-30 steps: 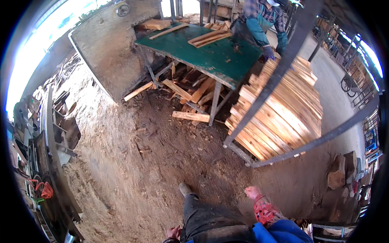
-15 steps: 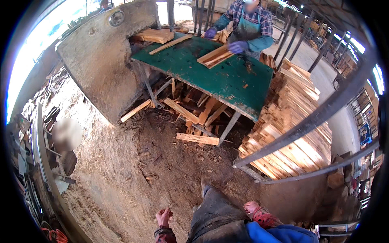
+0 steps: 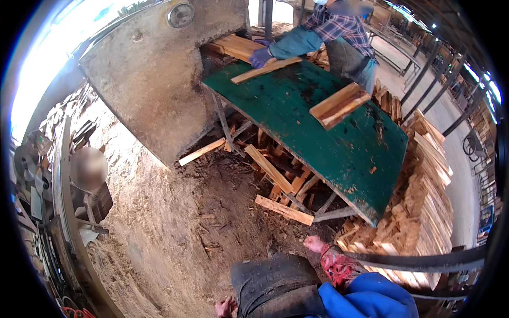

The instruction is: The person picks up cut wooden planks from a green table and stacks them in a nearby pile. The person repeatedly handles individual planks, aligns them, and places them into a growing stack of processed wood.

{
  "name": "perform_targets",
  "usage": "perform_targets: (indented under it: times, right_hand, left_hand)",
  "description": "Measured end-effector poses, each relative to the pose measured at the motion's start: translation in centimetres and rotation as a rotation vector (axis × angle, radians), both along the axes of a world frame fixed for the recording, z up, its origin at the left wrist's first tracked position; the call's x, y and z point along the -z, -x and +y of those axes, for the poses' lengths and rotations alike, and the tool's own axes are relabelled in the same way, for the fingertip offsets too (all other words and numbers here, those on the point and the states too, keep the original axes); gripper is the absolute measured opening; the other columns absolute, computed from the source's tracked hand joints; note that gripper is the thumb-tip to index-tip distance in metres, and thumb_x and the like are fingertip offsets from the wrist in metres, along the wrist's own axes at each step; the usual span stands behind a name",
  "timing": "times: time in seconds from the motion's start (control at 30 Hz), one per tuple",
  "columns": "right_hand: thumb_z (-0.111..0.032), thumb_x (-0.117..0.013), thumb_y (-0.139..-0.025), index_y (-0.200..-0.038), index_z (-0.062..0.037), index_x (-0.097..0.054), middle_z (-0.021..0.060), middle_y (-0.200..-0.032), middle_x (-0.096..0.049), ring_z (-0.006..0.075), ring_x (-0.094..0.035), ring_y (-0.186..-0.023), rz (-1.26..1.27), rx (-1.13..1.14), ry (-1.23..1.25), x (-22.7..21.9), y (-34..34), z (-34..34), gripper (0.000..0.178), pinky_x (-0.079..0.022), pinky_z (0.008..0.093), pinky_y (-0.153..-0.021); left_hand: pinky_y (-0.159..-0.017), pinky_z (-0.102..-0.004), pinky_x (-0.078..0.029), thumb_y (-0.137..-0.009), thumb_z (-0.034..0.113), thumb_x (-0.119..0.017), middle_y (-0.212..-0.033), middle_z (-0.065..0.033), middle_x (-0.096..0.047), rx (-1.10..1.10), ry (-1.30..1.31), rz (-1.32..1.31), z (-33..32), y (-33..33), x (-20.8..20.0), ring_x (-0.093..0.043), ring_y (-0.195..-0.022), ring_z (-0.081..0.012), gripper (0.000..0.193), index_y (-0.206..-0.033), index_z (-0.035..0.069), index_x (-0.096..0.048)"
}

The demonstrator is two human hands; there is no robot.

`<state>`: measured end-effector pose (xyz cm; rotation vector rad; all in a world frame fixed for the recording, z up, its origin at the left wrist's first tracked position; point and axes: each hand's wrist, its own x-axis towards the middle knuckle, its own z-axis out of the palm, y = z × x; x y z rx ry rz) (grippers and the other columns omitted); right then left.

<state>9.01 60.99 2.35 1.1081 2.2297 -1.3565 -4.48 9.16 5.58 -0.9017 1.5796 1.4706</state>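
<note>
Close to my apron at the lower edge, my left hand (image 3: 226, 307) hangs with its fingers curled and nothing seen in them; the apron covers part of it. My right hand (image 3: 316, 244) reaches forward from a red patterned sleeve, blurred, its fingers not clear and no object seen in it. It is nearest to a loose board (image 3: 284, 210) lying by the leg of a green-topped table (image 3: 275, 116). On that table lie a wide board (image 3: 339, 105) and a narrow strip of wood (image 3: 266, 70); a co-worker's gloved hand (image 3: 261, 57) is at the strip.
A tall stack of boards (image 3: 413, 206) stands right of the table, behind a curved metal bar (image 3: 419, 261). A large worn metal panel (image 3: 143, 85) rises at the left. Offcuts (image 3: 270, 168) lie under the table; bark and sawdust cover the ground (image 3: 159, 233).
My view has shifted, and the table looks nearer. My right hand has moved forward; my left has dropped toward the lower edge. The co-worker has let go of the wide board and reached left.
</note>
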Motion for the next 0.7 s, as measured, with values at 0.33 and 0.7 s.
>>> perform_targets:
  times: [0.33,0.7]
  right_hand:
    - [-0.033,-0.071,-0.080,-0.102,-0.0088,-0.072,0.0100,-0.092,-0.073,0.0228,-0.070,-0.087,0.120,0.053,-0.014,-7.0,19.9,3.0,0.033,-0.054,0.0337,-0.081]
    - [-0.040,-0.069,-0.082,-0.108,-0.0123,-0.071,0.0104,-0.101,-0.072,0.0235,-0.069,-0.093,0.005,0.136,-0.026,-7.2,30.4,-2.2,0.038,-0.054,0.0343,-0.083]
  left_hand:
    - [-0.065,-0.0393,-0.054,-0.090,0.022,-0.066,-0.083,-0.0142,-0.065,-0.028,0.021,-0.101,4.3,8.6,0.4,-0.063,-0.071,-0.0247,0.024,-0.095,-0.002,-0.063]
    - [-0.048,-0.0307,-0.049,-0.086,0.017,-0.067,-0.065,-0.0074,-0.060,0.149,-0.146,0.198,6.1,39.1,0.0,-0.059,-0.052,-0.0188,0.022,-0.076,-0.001,-0.060]
